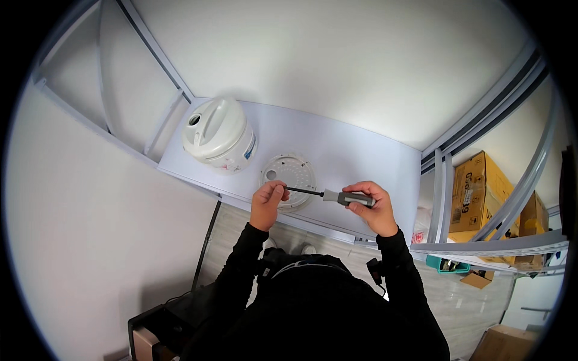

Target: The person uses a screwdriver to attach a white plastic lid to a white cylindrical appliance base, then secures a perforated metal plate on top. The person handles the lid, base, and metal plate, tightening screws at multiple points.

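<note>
A screwdriver (350, 198) with a grey and black handle and a dark shaft lies level in the air above the table's near side. Its handle is held in my right hand (376, 207), fingers wrapped round it. My left hand (268, 201) pinches the tip end of the shaft; whether a small part is also between those fingertips is hidden. Beneath the shaft, a round white perforated disc (290, 174) with one larger hole rests on the table, partly covered by my left hand and the screwdriver. Behind it to the left stands a white rounded canister (223, 135) with a moulded top handle.
The pale table (355, 150) meets a white wall at the back. Metal frame posts (442, 195) rise at its right. Beyond them sit cardboard boxes (469, 195) and a teal tray (448, 265) of small items. A black case-like object (159, 328) stands at the lower left.
</note>
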A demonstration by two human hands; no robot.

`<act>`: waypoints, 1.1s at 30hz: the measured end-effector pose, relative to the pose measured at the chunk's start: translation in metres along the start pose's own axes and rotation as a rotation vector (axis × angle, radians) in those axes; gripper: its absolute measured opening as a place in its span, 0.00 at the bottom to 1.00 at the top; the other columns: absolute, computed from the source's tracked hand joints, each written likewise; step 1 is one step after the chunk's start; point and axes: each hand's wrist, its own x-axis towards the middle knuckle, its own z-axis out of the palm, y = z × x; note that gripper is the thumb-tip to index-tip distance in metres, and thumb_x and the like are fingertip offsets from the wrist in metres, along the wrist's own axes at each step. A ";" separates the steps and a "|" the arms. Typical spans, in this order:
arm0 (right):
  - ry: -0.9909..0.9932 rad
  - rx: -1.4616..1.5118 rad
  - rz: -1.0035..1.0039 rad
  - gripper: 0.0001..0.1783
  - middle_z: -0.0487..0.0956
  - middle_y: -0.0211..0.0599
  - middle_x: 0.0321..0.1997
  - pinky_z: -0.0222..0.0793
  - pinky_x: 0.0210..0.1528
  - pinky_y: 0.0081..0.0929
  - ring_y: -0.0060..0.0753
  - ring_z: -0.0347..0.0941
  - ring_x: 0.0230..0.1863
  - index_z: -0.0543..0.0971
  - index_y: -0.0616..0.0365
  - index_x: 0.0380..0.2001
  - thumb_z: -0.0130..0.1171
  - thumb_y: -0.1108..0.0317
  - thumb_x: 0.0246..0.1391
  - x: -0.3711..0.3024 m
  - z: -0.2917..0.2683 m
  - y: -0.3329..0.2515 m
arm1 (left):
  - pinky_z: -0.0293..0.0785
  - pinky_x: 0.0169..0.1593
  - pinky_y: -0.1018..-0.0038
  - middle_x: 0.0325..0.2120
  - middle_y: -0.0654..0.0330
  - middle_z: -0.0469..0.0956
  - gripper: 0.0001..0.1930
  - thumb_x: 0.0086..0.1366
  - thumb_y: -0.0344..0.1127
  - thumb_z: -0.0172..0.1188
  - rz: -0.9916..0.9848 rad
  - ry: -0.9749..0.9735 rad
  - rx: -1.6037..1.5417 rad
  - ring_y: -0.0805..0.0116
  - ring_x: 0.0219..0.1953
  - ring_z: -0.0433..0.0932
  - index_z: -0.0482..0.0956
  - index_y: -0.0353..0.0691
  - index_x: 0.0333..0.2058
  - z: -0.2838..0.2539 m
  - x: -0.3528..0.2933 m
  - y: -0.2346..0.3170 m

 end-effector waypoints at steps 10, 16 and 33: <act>0.350 0.131 0.024 0.19 0.84 0.49 0.45 0.78 0.35 0.25 0.32 0.83 0.36 0.68 0.59 0.54 0.63 0.67 0.66 0.009 0.019 -0.009 | 0.76 0.53 0.68 0.41 0.58 0.82 0.11 0.69 0.33 0.63 0.170 -0.230 0.576 0.65 0.45 0.81 0.79 0.35 0.46 0.005 -0.003 0.018; 0.412 -0.065 -0.030 0.19 0.85 0.41 0.39 0.76 0.34 0.24 0.27 0.81 0.35 0.70 0.58 0.53 0.65 0.69 0.64 0.011 0.043 -0.007 | 0.72 0.56 0.58 0.45 0.53 0.80 0.18 0.58 0.38 0.71 0.518 -0.122 0.932 0.50 0.54 0.76 0.81 0.37 0.45 0.006 0.001 0.030; 0.378 -0.641 -0.012 0.20 0.84 0.42 0.34 0.73 0.26 0.27 0.32 0.79 0.21 0.73 0.60 0.49 0.69 0.67 0.59 0.015 0.122 -0.001 | 0.68 0.57 0.60 0.40 0.68 0.81 0.08 0.55 0.36 0.69 0.546 -0.443 1.157 0.61 0.49 0.77 0.88 0.49 0.36 -0.048 0.026 -0.043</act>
